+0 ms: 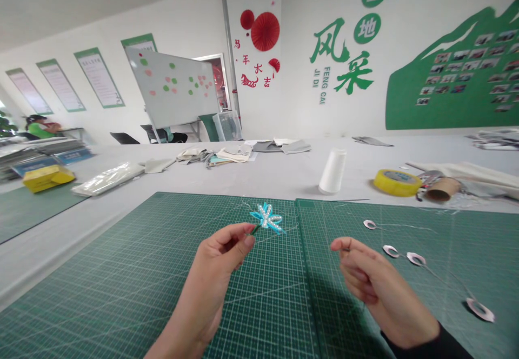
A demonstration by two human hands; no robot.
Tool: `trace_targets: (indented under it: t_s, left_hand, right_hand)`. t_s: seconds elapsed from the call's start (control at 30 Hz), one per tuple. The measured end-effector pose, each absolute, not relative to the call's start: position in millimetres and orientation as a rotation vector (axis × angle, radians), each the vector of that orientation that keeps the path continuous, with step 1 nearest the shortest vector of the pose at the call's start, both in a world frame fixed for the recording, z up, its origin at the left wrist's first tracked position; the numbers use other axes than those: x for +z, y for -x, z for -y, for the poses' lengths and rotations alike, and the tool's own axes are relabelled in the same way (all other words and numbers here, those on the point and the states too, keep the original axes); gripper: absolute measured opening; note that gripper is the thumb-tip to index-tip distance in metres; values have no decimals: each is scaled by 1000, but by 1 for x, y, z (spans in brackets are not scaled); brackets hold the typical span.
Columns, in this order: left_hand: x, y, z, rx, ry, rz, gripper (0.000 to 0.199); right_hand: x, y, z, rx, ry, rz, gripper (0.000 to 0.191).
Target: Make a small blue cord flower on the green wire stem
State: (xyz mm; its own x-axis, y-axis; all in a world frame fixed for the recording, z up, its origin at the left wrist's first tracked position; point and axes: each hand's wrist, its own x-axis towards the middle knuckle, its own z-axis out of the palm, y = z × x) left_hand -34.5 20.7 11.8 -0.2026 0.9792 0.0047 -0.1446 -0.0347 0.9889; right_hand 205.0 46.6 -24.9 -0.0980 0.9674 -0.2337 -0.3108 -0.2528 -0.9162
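Pinched between the thumb and fingers of my left hand (227, 251) is the green stem of a small blue ribbon flower (267, 218). Rows of white pearl-like beads run along its petals. The flower is raised over the green cutting mat (162, 261). My right hand (368, 275) is held to the right of the flower, apart from it, with the fingers curled in and the thumb against the index finger. Whatever is between those fingertips, perhaps a thin thread, is too fine to make out.
Pale oval rings with wires (416, 259) lie on the right-hand mat. Behind stand a white thread cone (332, 172), yellow tape (397, 182) and a cardboard tube (443, 190). Fabric pieces (231, 155), a plastic-wrapped packet (109, 179) and a yellow box (47, 178) lie farther back and left.
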Motion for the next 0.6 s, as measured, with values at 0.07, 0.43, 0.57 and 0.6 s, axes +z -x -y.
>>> trace_targets:
  t_s: [0.07, 0.43, 0.57, 0.6]
  left_hand:
    - [12, 38, -21, 1462, -995, -1219, 23]
    - [18, 43, -21, 1552, -988, -1259, 24]
    - [17, 48, -22, 1571, -966, -1272, 25]
    - [16, 49, -22, 1567, -971, -1278, 25]
  right_hand:
    - [-24, -209, -48, 1605, 1105, 916, 13]
    - [-46, -244, -53, 1106, 1448, 1801, 14]
    - [-50, -260, -44, 1066, 1642, 1773, 31]
    - [-51, -264, -41, 1115, 1655, 1758, 35]
